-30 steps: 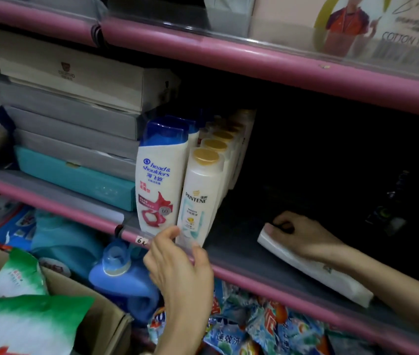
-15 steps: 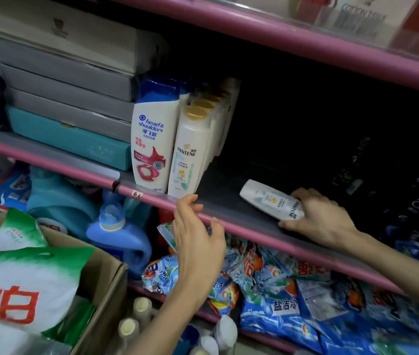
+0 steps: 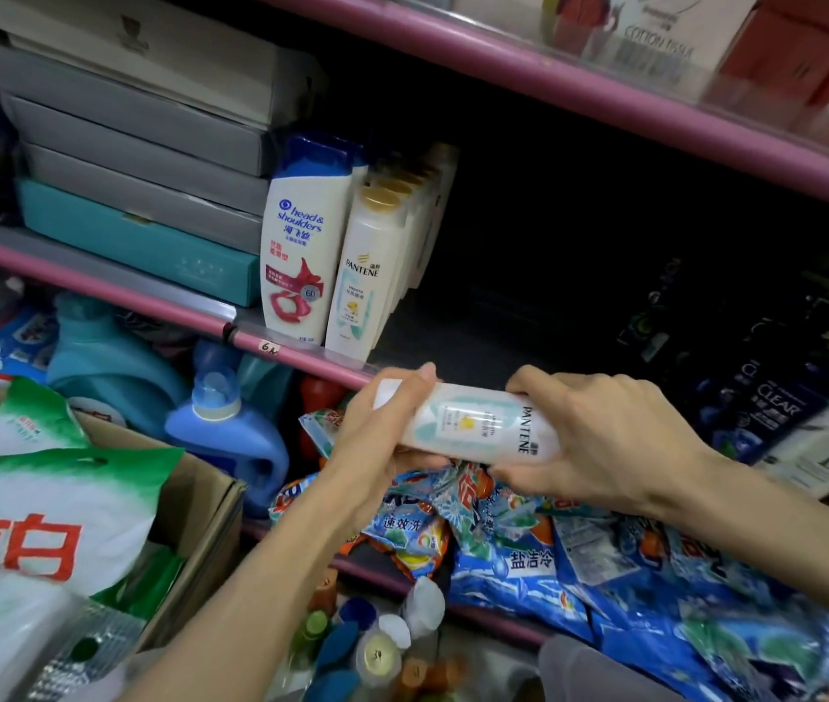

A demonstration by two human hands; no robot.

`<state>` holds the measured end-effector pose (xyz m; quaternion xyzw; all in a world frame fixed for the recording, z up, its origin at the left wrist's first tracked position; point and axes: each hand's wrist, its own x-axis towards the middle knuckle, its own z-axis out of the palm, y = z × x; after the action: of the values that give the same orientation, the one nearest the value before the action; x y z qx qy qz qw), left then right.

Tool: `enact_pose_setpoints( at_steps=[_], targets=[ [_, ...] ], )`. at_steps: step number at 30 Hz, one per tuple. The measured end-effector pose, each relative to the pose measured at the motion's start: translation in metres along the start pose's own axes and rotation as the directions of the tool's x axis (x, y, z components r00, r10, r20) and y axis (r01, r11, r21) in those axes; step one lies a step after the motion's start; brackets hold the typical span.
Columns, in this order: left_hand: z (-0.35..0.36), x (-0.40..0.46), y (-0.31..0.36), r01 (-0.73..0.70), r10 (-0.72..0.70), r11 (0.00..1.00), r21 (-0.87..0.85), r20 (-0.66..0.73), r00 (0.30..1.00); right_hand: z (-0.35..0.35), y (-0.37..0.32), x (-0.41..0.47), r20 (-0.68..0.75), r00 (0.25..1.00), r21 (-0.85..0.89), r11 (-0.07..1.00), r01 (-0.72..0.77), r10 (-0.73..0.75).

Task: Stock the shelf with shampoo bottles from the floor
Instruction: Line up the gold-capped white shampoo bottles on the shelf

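A white Pantene shampoo bottle (image 3: 478,423) lies sideways in both hands, just in front of the pink shelf edge (image 3: 301,357). My left hand (image 3: 377,438) grips its bottom end, my right hand (image 3: 600,438) its cap end, which is hidden. On the shelf stands a Head & Shoulders bottle (image 3: 301,245) and beside it a row of Pantene bottles (image 3: 372,260) with gold caps. Several bottle caps (image 3: 377,646) show low down by the floor.
Stacked grey and teal boxes (image 3: 139,159) fill the shelf's left. Dark Clear bottles (image 3: 767,397) stand at the right, with a dark gap between them and the Pantene row. Below lie blue detergent bags (image 3: 529,549) and jugs (image 3: 230,428). A cardboard box (image 3: 199,524) holds green-white bags.
My right hand lifted the lying Pantene bottle off the shelf and drew it forward. My left hand left the shelf edge and took the bottle's other end. The view tilted down.
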<state>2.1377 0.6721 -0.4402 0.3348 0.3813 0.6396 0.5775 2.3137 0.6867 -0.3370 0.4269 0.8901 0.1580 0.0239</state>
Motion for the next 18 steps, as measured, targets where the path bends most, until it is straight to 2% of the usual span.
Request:
enact_pose_setpoints(
  at_steps=[2,3,4,5,6,7,8,9,10,11,14,18],
  targets=[
    [0.001,-0.004,-0.003,0.03,-0.033,0.999,-0.034,-0.067,0.997,-0.005,-0.004,-0.004,-0.022,0.999,0.044,0.998,-0.047,0.048],
    [0.001,-0.006,-0.005,0.043,-0.049,0.997,-0.066,-0.103,0.993,-0.007,-0.005,-0.006,-0.041,0.994,0.138,0.986,-0.095,0.101],
    [0.001,-0.008,-0.005,0.055,-0.069,0.993,-0.104,-0.129,0.989,-0.01,-0.006,-0.008,-0.053,0.983,0.297,0.943,-0.15,0.174],
    [0.002,-0.009,-0.006,0.068,-0.089,0.987,-0.142,-0.145,0.985,-0.013,-0.005,-0.009,-0.044,0.966,0.492,0.847,-0.2,0.254],
    [0.002,-0.01,-0.007,0.081,-0.109,0.98,-0.182,-0.154,0.982,-0.017,-0.005,-0.01,-0.005,0.942,0.693,0.681,-0.238,0.335],
    [0.001,-0.011,-0.007,0.091,-0.13,0.97,-0.223,-0.163,0.978,-0.02,-0.005,-0.01,0.089,0.911,0.851,0.445,-0.28,0.403],
    [0.0,-0.011,-0.007,0.096,-0.146,0.96,-0.265,-0.177,0.973,-0.023,-0.005,-0.012,0.226,0.883,0.933,0.168,-0.317,0.411],
    [-0.002,-0.01,-0.006,0.092,-0.155,0.951,-0.296,-0.194,0.969,-0.025,-0.006,-0.014,0.344,0.865,0.938,-0.101,-0.331,0.365],
    [-0.003,-0.009,-0.005,0.083,-0.154,0.947,-0.312,-0.212,0.965,-0.025,-0.005,-0.015,0.421,0.853,0.893,-0.308,-0.329,0.309],
    [-0.004,-0.008,-0.005,0.073,-0.15,0.947,-0.314,-0.226,0.962,-0.024,-0.004,-0.017,0.464,0.848,0.84,-0.431,-0.328,0.258],
    [-0.004,-0.005,-0.006,0.064,-0.145,0.952,-0.301,-0.253,0.957,-0.02,-0.002,-0.017,0.496,0.855,0.747,-0.577,-0.332,0.15],
    [-0.003,-0.002,-0.009,0.047,-0.128,0.96,-0.276,-0.282,0.951,-0.015,-0.001,-0.015,0.474,0.869,0.718,-0.635,-0.285,0.146]
  ],
)
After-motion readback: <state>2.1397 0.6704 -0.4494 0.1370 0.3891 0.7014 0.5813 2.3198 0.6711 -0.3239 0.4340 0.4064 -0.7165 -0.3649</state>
